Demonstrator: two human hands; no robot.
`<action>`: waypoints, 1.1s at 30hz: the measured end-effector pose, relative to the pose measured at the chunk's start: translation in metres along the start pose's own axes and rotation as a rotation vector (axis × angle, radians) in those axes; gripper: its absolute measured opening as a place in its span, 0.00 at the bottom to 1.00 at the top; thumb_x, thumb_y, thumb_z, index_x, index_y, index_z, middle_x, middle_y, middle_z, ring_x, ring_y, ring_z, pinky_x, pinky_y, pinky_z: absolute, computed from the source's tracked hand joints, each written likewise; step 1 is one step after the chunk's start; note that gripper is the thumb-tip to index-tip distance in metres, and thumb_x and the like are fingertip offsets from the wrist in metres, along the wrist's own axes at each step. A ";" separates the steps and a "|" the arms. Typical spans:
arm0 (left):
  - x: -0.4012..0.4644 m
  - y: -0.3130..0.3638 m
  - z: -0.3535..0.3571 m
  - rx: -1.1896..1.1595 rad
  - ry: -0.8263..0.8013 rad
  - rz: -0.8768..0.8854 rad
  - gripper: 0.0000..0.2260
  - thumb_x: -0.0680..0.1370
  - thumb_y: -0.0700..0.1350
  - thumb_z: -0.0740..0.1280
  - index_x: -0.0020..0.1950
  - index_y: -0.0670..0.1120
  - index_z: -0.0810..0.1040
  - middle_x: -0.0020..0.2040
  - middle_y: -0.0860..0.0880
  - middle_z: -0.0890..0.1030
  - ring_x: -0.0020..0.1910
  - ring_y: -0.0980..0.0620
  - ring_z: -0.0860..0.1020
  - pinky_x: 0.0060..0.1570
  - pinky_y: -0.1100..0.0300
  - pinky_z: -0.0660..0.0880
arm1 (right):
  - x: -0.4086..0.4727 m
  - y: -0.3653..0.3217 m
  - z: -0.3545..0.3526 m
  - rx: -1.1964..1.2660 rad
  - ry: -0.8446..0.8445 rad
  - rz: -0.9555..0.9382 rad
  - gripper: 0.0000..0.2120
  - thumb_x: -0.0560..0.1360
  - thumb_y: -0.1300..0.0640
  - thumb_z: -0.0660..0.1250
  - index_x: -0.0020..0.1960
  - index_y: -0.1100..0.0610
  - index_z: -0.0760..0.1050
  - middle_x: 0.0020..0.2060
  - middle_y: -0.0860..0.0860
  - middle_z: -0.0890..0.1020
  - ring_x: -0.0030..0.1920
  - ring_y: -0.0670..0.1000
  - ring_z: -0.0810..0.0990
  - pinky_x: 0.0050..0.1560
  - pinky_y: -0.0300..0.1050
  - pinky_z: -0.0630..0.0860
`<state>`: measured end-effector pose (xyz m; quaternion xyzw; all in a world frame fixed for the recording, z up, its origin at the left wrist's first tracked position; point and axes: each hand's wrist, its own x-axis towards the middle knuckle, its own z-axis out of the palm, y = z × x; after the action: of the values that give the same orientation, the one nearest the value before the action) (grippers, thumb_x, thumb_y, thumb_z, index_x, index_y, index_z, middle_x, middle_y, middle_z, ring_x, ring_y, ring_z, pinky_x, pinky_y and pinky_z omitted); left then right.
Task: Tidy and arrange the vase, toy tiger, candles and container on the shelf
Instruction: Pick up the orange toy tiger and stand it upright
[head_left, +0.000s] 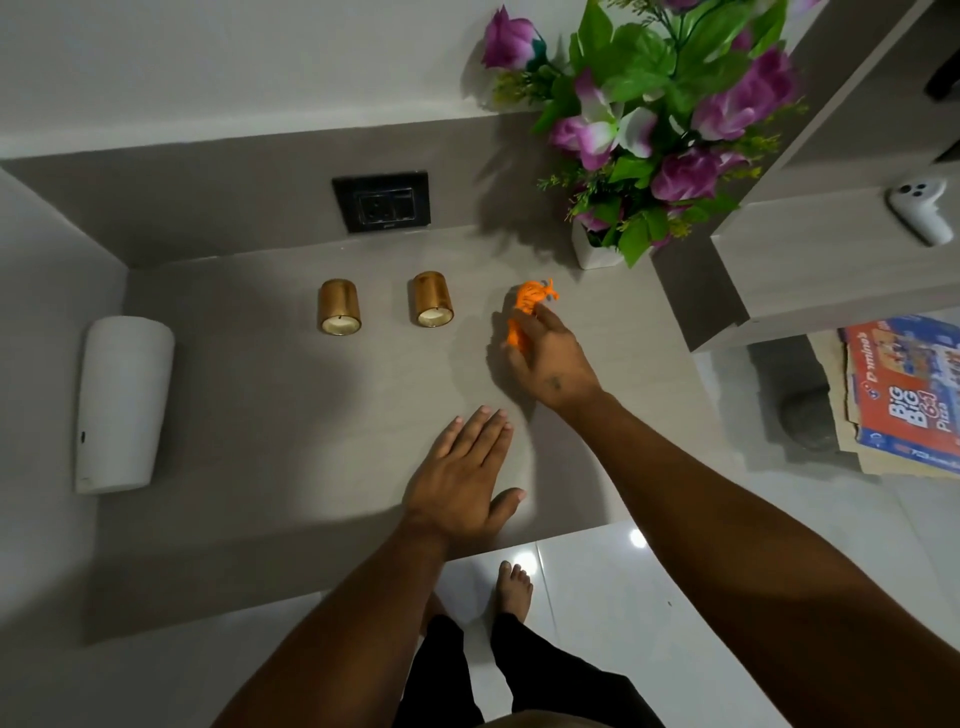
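Observation:
An orange toy tiger (530, 301) stands on the grey shelf (311, 415), right of centre, with my right hand (550, 358) closed around its near end. My left hand (462, 478) rests flat and open on the shelf, nearer the front edge. Two gold candles stand side by side further back, one on the left (339, 306) and one on the right (432, 299). A white cylindrical container (124, 402) stands at the shelf's left end. A white vase (592, 252) with purple flowers (670, 119) stands at the back right, just behind the tiger.
A black wall socket (383, 201) sits on the back wall behind the candles. A raised shelf unit (810, 260) to the right carries a white controller (919, 208). Pizza boxes (904, 384) lie on the glossy tiled floor (649, 587). My bare feet show below the shelf edge.

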<state>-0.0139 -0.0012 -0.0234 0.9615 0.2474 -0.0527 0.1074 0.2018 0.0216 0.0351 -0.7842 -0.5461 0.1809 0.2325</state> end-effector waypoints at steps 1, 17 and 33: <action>0.000 0.000 0.000 0.000 -0.001 -0.001 0.37 0.81 0.67 0.44 0.83 0.45 0.47 0.84 0.47 0.49 0.83 0.48 0.45 0.81 0.46 0.49 | 0.001 0.002 0.000 0.024 0.029 0.014 0.22 0.81 0.50 0.62 0.73 0.56 0.69 0.69 0.63 0.70 0.62 0.65 0.74 0.58 0.53 0.74; 0.002 -0.002 0.003 0.010 0.014 -0.003 0.36 0.82 0.67 0.47 0.82 0.45 0.51 0.83 0.46 0.56 0.83 0.47 0.50 0.80 0.48 0.49 | 0.040 0.006 0.005 0.080 0.110 0.163 0.20 0.81 0.61 0.55 0.71 0.53 0.68 0.55 0.58 0.78 0.53 0.60 0.77 0.53 0.56 0.76; 0.003 -0.001 0.002 -0.001 0.014 -0.007 0.36 0.82 0.67 0.48 0.82 0.45 0.51 0.83 0.47 0.55 0.83 0.47 0.50 0.81 0.47 0.52 | 0.038 0.004 -0.002 0.090 0.123 0.174 0.20 0.78 0.66 0.56 0.67 0.58 0.74 0.61 0.57 0.78 0.60 0.58 0.76 0.61 0.53 0.74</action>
<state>-0.0122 0.0002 -0.0263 0.9610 0.2514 -0.0460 0.1056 0.2186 0.0563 0.0336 -0.8271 -0.4520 0.1764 0.2837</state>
